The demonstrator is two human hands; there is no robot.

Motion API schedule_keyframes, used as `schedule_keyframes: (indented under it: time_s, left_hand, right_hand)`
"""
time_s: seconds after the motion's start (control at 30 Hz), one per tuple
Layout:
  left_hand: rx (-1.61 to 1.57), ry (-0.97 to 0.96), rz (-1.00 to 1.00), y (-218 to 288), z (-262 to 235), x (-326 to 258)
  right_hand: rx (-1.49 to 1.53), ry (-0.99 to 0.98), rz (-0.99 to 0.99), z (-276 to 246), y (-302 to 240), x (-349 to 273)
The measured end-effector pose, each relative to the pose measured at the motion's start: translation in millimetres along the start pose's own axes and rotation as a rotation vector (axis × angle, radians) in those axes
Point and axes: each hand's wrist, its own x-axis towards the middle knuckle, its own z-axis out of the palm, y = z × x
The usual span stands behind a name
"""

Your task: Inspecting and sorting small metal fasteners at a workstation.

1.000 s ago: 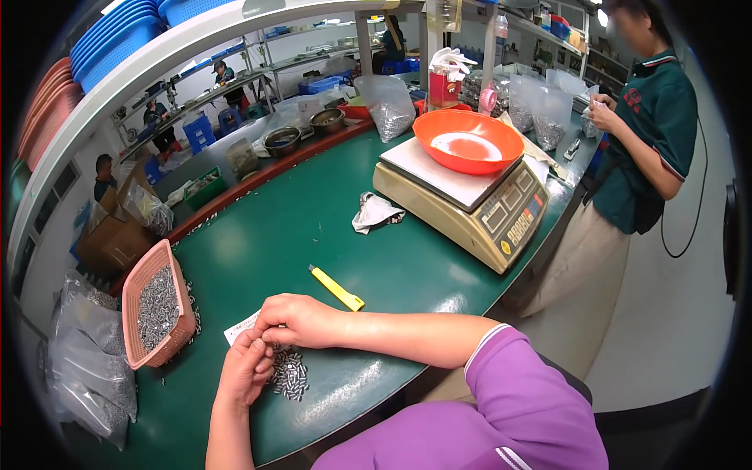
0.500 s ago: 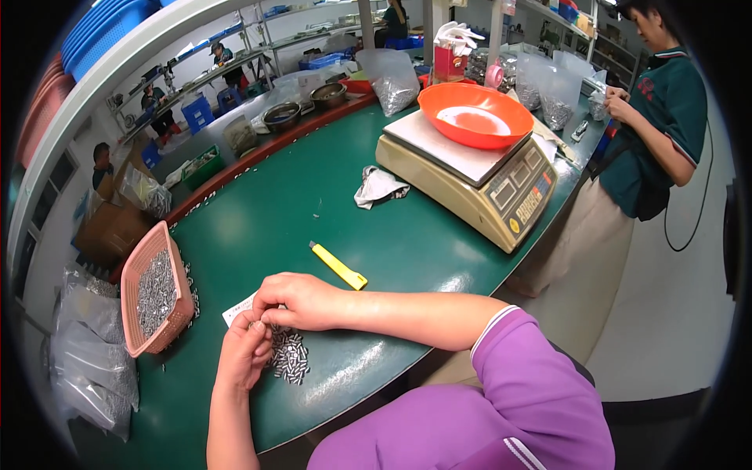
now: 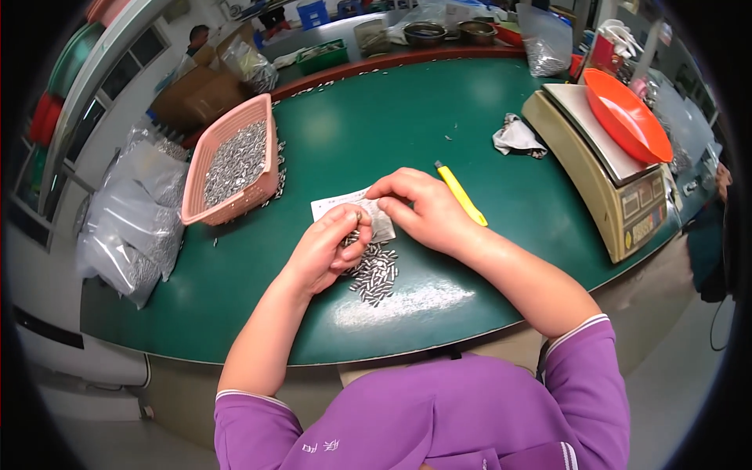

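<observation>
My left hand (image 3: 333,239) is curled closed, with what looks like a small metal pin (image 3: 359,217) showing at its thumb and fingertip. Beside it, the thumb and fingers of my right hand (image 3: 419,207) are bent in toward each other over a printed white paper slip (image 3: 333,203); anything between them is too small to make out. Below the fingers lies a loose heap of small silvery metal pins (image 3: 376,276) on the green table (image 3: 376,125). A yellow utility knife (image 3: 462,194) rests just beyond my right wrist.
At the left stands a pink plastic basket (image 3: 270,149) of similar pins, with filled clear bags (image 3: 129,227) next to it. To the right is a weighing scale (image 3: 576,149) carrying an orange-red bowl (image 3: 627,117). A crumpled white cloth (image 3: 517,137) lies near the scale.
The view has swung left, so table things appear farther right. My hands have drawn apart from each other, the right one now slightly away from the left.
</observation>
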Motion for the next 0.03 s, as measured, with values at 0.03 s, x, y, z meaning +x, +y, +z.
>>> schedule_keyframes:
  time_s: [0.03]
  left_hand:
    - [0.006, 0.007, -0.011, 0.4, -0.7, -0.7]
  right_hand:
    - [-0.004, -0.019, 0.027, 1.2, -0.1, 0.7]
